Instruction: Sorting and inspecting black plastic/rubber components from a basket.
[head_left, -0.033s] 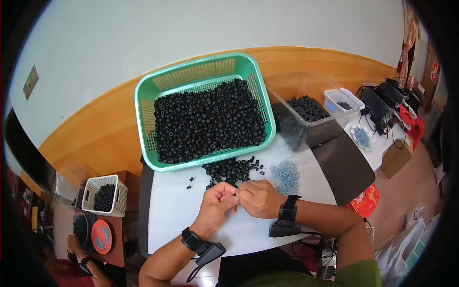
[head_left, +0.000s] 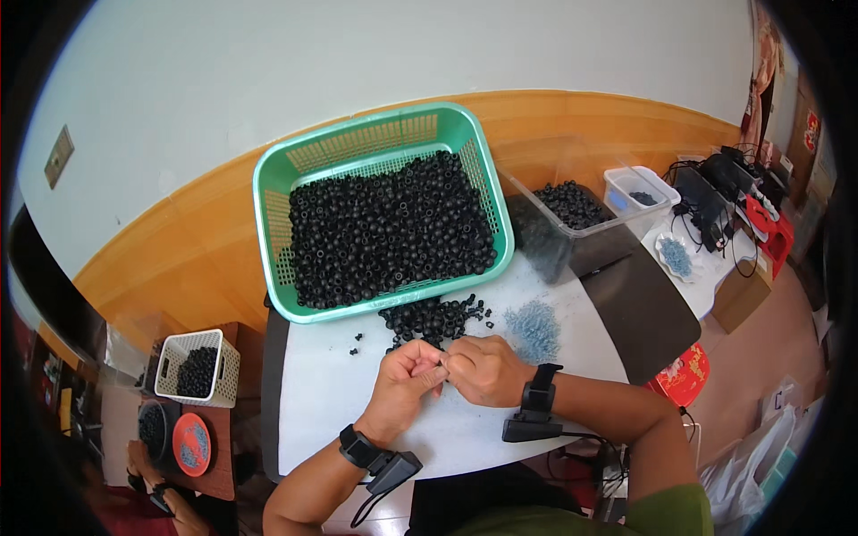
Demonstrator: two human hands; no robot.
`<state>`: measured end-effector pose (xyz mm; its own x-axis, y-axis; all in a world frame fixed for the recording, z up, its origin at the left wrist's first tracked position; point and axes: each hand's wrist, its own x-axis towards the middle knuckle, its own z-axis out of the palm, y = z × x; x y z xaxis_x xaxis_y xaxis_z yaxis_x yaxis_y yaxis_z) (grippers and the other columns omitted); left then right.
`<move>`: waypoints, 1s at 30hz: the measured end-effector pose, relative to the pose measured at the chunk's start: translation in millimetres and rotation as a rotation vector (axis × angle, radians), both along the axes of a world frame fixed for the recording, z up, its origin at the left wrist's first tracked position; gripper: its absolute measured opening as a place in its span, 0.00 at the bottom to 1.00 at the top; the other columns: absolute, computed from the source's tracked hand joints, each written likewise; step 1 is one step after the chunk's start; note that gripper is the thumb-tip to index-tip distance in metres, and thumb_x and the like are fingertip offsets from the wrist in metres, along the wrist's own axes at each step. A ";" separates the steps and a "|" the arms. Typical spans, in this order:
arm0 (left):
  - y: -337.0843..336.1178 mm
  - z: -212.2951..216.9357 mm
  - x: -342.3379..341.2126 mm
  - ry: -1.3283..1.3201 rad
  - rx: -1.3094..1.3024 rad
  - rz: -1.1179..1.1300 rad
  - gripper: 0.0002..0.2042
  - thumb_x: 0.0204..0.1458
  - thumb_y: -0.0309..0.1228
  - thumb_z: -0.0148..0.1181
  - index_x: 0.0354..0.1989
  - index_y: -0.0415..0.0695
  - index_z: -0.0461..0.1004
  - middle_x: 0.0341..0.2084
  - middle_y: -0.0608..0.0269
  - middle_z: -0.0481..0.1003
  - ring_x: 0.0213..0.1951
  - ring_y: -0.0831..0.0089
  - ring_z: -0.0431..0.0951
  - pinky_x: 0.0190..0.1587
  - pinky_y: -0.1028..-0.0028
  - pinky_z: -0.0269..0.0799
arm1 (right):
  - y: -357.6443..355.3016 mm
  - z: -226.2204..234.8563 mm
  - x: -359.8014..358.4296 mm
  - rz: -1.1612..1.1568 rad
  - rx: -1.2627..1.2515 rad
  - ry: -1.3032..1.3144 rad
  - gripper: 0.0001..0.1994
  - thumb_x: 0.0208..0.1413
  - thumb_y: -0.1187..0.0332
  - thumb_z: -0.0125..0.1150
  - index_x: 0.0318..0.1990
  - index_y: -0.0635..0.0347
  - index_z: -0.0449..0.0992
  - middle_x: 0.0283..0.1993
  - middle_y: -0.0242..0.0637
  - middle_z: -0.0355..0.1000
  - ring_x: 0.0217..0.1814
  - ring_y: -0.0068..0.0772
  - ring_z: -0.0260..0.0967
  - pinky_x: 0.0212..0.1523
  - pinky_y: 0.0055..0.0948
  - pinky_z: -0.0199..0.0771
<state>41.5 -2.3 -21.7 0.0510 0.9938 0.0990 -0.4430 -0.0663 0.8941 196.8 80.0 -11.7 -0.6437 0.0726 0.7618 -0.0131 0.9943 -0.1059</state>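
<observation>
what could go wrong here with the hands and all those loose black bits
1. The loose black pieces lie in a heap just beyond the left hand and right hand; a forearm sweep might scatter them off the table.
2. The pale blue pile sits close beside the black ones, so they may mix.
3. The green basket is heaped; a bump could spill it.

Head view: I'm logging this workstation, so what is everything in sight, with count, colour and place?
basket: one, green, back of the table, full of black beads
loose beads: small pile, black, in front of the basket
pale bits: one heap, light blue, right of the pile
clear bin: one, right of the basket, black beads inside
table: one, white
small basket: one, white, lower left
left hand: one, fingertips meeting the right
right hand: one, pinching something too small to tell
</observation>
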 end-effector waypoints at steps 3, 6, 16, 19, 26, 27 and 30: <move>0.4 6.1 -0.4 0.073 0.036 0.018 0.05 0.52 0.22 0.56 0.36 0.38 0.70 0.23 0.68 0.70 0.22 0.81 0.67 0.26 0.80 0.65 | -2.3 23.1 10.2 -0.029 0.019 0.013 0.09 0.37 0.74 0.61 0.25 0.59 0.65 0.24 0.35 0.62 0.26 0.35 0.65 0.20 0.29 0.64; 3.1 11.6 -6.2 0.043 0.075 0.070 0.07 0.54 0.27 0.55 0.37 0.38 0.70 0.20 0.70 0.66 0.20 0.81 0.63 0.25 0.79 0.64 | 9.9 63.3 33.0 -0.215 0.094 0.189 0.10 0.37 0.73 0.64 0.29 0.61 0.69 0.26 0.37 0.65 0.28 0.39 0.66 0.24 0.33 0.67; 8.6 16.8 -20.5 -0.043 0.017 0.385 0.08 0.57 0.31 0.51 0.35 0.39 0.70 0.14 0.74 0.58 0.17 0.84 0.56 0.21 0.81 0.57 | 113.6 123.7 102.9 -1.008 0.144 0.050 0.09 0.42 0.72 0.63 0.30 0.62 0.70 0.30 0.44 0.67 0.33 0.50 0.66 0.32 0.40 0.67; 8.8 13.3 -24.1 -0.090 -0.026 0.498 0.08 0.57 0.31 0.52 0.35 0.38 0.70 0.15 0.75 0.60 0.17 0.85 0.56 0.20 0.80 0.57 | 81.0 115.1 70.5 -0.770 0.241 0.225 0.07 0.43 0.73 0.61 0.29 0.62 0.69 0.29 0.43 0.66 0.32 0.48 0.65 0.31 0.40 0.67; 9.0 11.5 -22.0 -0.080 -0.087 0.488 0.07 0.57 0.30 0.52 0.34 0.38 0.70 0.15 0.74 0.61 0.17 0.85 0.57 0.20 0.81 0.58 | 35.2 26.8 -3.6 -0.221 -0.143 -0.419 0.05 0.44 0.73 0.59 0.27 0.62 0.71 0.30 0.42 0.66 0.35 0.45 0.68 0.35 0.39 0.69; 8.4 11.7 -21.7 -0.057 -0.092 0.482 0.07 0.57 0.30 0.52 0.34 0.38 0.71 0.15 0.74 0.61 0.17 0.86 0.57 0.20 0.81 0.58 | 36.3 18.0 -8.4 -0.276 -0.190 -0.497 0.05 0.42 0.73 0.60 0.28 0.62 0.72 0.31 0.41 0.66 0.35 0.46 0.68 0.35 0.39 0.70; 9.0 8.7 -21.8 -0.047 -0.072 0.464 0.07 0.56 0.30 0.52 0.33 0.39 0.72 0.15 0.74 0.62 0.16 0.86 0.58 0.19 0.81 0.58 | 43.3 2.8 -17.8 -0.345 -0.204 -0.562 0.06 0.42 0.74 0.60 0.29 0.63 0.71 0.32 0.41 0.66 0.36 0.45 0.68 0.35 0.40 0.70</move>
<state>19.7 6.8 -13.0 -0.4026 0.9152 0.0202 -0.4214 -0.2049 0.8834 179.1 123.3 -8.9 -0.8511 0.4510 0.2688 0.4123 0.8911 -0.1895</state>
